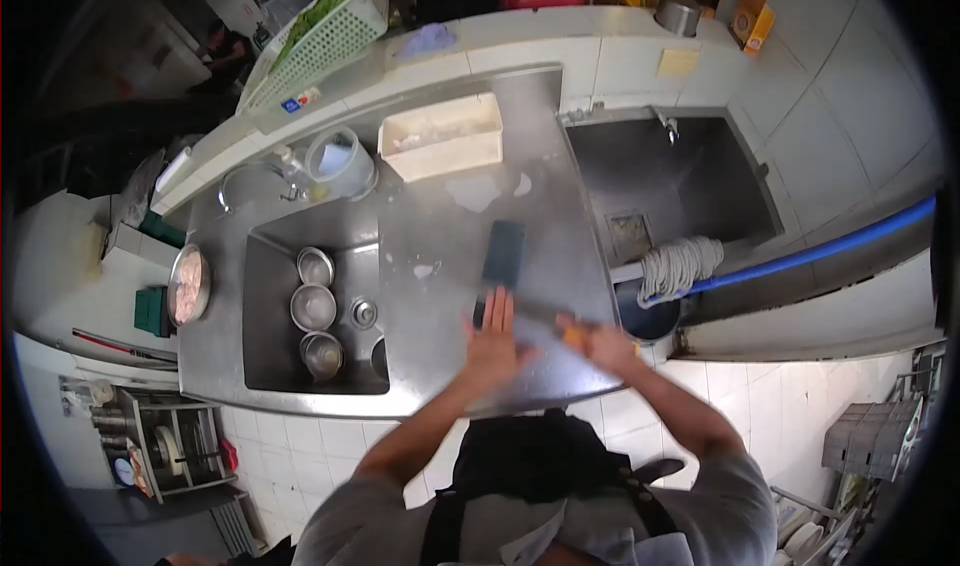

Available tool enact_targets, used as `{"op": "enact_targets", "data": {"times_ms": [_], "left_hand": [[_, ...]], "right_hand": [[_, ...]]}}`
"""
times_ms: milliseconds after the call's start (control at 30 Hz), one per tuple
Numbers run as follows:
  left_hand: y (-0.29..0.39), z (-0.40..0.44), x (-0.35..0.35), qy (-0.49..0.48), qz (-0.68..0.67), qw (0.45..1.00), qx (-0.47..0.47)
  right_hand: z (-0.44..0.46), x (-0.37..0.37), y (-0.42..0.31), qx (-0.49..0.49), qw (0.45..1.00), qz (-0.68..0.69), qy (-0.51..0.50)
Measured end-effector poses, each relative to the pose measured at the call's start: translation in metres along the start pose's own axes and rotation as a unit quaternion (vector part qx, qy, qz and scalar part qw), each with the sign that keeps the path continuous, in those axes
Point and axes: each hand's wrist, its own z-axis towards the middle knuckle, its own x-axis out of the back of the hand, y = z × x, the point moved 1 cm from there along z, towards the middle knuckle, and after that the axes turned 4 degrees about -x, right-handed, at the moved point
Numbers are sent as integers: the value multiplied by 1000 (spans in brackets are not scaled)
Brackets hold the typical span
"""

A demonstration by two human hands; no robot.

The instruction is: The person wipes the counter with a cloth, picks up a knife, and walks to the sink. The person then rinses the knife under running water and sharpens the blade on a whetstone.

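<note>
A dark rectangular block (504, 253) lies on the steel counter (435, 316), in front of my hands. My left hand (492, 351) is flat with its fingers stretched forward, near the block's lower end and over a blade. The blade (535, 312) is blurred; it runs from my left fingertips toward my right hand. My right hand (600, 346) is closed round the knife's orange handle (575, 336). Part of the blade is hidden under my left fingers.
Metal bowls (313, 307) stand in the left sink (270, 356). Behind are a white tub (441, 136) and a clear bucket (341, 164). A bowl of meat (188, 284) sits far left. A mop head (682, 266) hangs by the right sink (660, 166).
</note>
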Motion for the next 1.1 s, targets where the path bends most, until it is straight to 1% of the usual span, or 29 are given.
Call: {"op": "enact_targets", "data": {"times_ms": [33, 67, 100, 133, 167, 200, 233, 267, 333, 367, 400, 433, 467, 533, 567, 600, 633, 667, 700, 733, 767, 800, 867, 900, 933, 967, 1000, 1067, 1100], "left_hand": [[-8, 20, 1, 47, -3, 999, -21], [-17, 43, 6, 46, 0, 999, -24], [-25, 63, 10, 50, 10, 998, -21], [-29, 71, 12, 55, 18, 998, -18], [-28, 51, 7, 51, 16, 998, -16], [-27, 15, 5, 25, 12, 1000, -4], [-25, -9, 5, 6, 9, 1000, 11], [-22, -23, 8, 11, 10, 1000, 13], [-20, -45, 5, -30, 7, 997, 64], [-31, -24, -1, 22, -15, 999, 47], [-43, 8, 3, 21, -15, 999, 47], [-52, 42, 12, 47, -24, 998, 46], [-57, 56, 17, 70, -35, 996, 43], [-61, 36, 9, 86, -40, 995, 25], [-63, 18, 2, 98, -42, 994, 13], [-55, -8, -1, 101, -44, 994, 16], [-44, -40, 2, 49, -44, 996, 52], [-42, -51, 6, -1, -43, 996, 83], [-51, -39, -5, 41, -27, 996, 72], [-61, -15, -6, 35, -31, 996, 75], [-75, 24, 7, 57, -53, 995, 65], [-85, 43, 16, 80, -73, 993, 53], [-88, 40, 16, 96, -78, 991, 49], [-87, 33, 14, 106, -84, 990, 48], [-80, 7, 10, 109, -83, 989, 49], [-65, -35, 4, 75, -76, 992, 74], [-60, -51, 4, 44, -65, 992, 95], [-68, -28, 9, 59, -79, 991, 88], [-73, -20, 9, 68, -92, 990, 87]], "right_hand": [[22, 31, -11, -46, 999, -1, -29], [41, 49, -15, -91, 995, -5, -50], [48, 50, -17, -94, 994, -1, -50], [55, 48, -16, -77, 996, 4, -39], [58, 42, -15, -58, 998, 8, -33], [45, 17, -14, -58, 998, 9, -34], [22, -18, -14, 34, 998, 42, 35], [13, -35, -15, 126, 984, 77, 104], [34, -25, -13, 128, 984, 61, 108], [38, -21, -15, 128, 986, 48, 100], [63, 13, -26, 47, 998, 20, 27], [83, 44, -36, -35, 998, -9, -42], [87, 42, -36, -38, 998, -9, -39], [102, 34, -28, -14, 999, 2, -33], [91, 11, -24, -13, 999, -1, -35], [65, -22, -20, 66, 998, 4, 23], [54, -37, -19, 144, 986, 12, 84], [65, -28, -20, 144, 985, 8, 90], [72, -17, -24, 106, 993, 20, 45], [81, -8, -27, 68, 997, 34, -4], [110, 5, -24, 46, 996, 74, -28], [126, 15, -29, 47, 996, 76, -25], [144, 37, -35, 37, 999, 4, 2], [129, 24, -35, 37, 999, 3, 1], [105, -1, -34, 104, 993, 38, 32], [89, -17, -35, 170, 981, 73, 61], [89, -20, -36, 173, 980, 71, 67], [83, -22, -39, 141, 990, 21, 15], [95, 17, -56, 40, 996, 53, -65]]}}
